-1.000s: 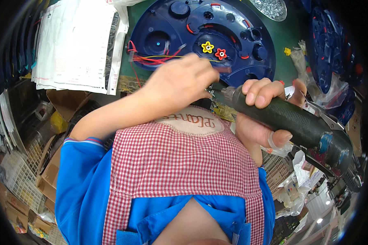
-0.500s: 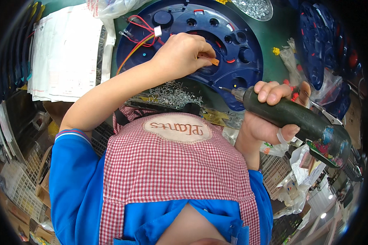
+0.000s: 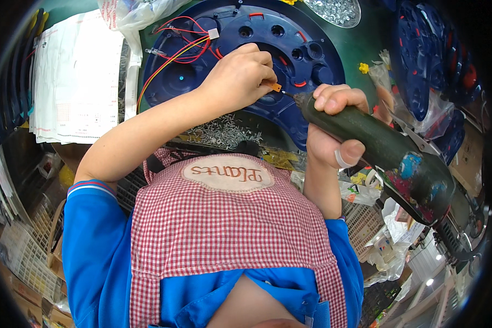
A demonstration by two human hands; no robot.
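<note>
My left hand (image 3: 239,76) pinches a small orange plastic piece (image 3: 276,87) above a round dark-blue plastic housing (image 3: 325,41). My right hand (image 3: 321,143) grips a thick dark-green power screwdriver (image 3: 385,145) with worn, colourful patches near its rear. Its bit (image 3: 287,93) points left, right beside the orange piece; whether they touch I cannot tell. Something small and shiny sits at the bit's tip. Silver scissors (image 3: 421,139) show behind the screwdriver, partly hidden. Red and yellow wires (image 3: 172,65) with a white connector (image 3: 213,33) lie over the housing's left side.
Loose screws (image 3: 218,133) are heaped at the near table edge. A dish of clear small parts (image 3: 336,11) stands at the back. Printed sheets (image 3: 76,76) lie left, beside a plastic bag (image 3: 139,12). More blue housings (image 3: 421,60) are stacked at right, near yellow bits (image 3: 363,68).
My right hand has brought the screwdriver leftward and up, so its bit is now beside the orange piece. My left hand keeps its pinch, and the whole view has shifted slightly.
</note>
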